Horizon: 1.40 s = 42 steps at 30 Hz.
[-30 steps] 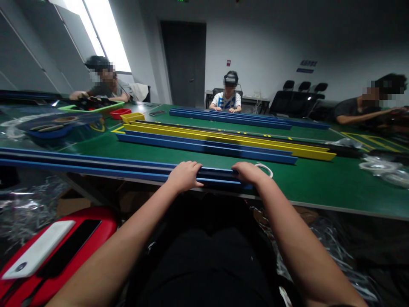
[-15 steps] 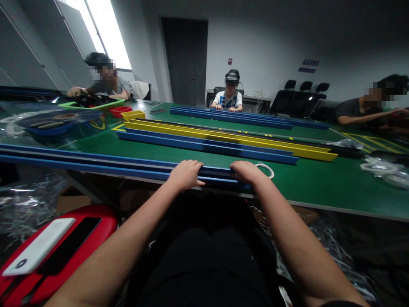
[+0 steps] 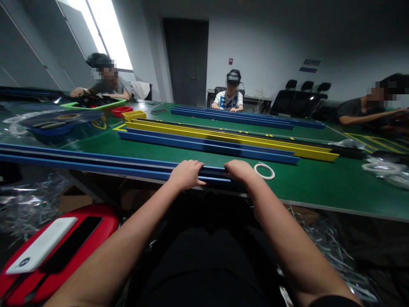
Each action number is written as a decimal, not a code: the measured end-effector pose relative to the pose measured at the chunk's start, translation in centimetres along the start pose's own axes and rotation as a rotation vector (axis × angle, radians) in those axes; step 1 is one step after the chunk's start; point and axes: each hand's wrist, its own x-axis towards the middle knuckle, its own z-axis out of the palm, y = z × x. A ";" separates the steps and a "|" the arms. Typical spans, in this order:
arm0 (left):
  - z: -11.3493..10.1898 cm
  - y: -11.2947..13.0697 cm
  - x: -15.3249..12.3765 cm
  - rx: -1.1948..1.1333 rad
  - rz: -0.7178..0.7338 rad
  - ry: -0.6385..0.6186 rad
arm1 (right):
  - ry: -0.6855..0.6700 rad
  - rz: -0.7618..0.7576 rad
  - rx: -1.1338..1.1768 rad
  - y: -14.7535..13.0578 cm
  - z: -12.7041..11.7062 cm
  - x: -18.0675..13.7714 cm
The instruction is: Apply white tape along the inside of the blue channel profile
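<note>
Along the near edge of the flat green tabletop lies a long, blue, channel-shaped rail; the left hand clasps both its walls, likely steadying it, while the right hand curls over it, grip hidden.

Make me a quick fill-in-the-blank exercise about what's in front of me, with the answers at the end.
1. The left hand and right hand both touch the long ____ rail.
2. The white ring lies closer to the ____ hand.
3. That ring lies on a ____ tabletop.
4. A white device and a black slab lie on a ____ seat.

Missing words: blue; right; green; red.
</note>
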 end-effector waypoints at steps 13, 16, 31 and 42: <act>-0.1 0.0 0.1 -0.025 -0.024 -0.023 | 0.071 -0.031 0.215 -2.1 0.1 -1.0; 0.0 -0.1 0.1 -0.023 -0.021 -0.015 | 0.134 0.021 0.186 -3.9 0.5 -1.4; -0.6 -0.2 1.3 -0.026 0.022 -0.098 | 0.232 0.031 0.084 -4.6 1.4 -1.8; 0.3 6.6 3.9 -0.078 0.093 -0.096 | 0.224 0.035 0.105 1.6 3.0 -6.1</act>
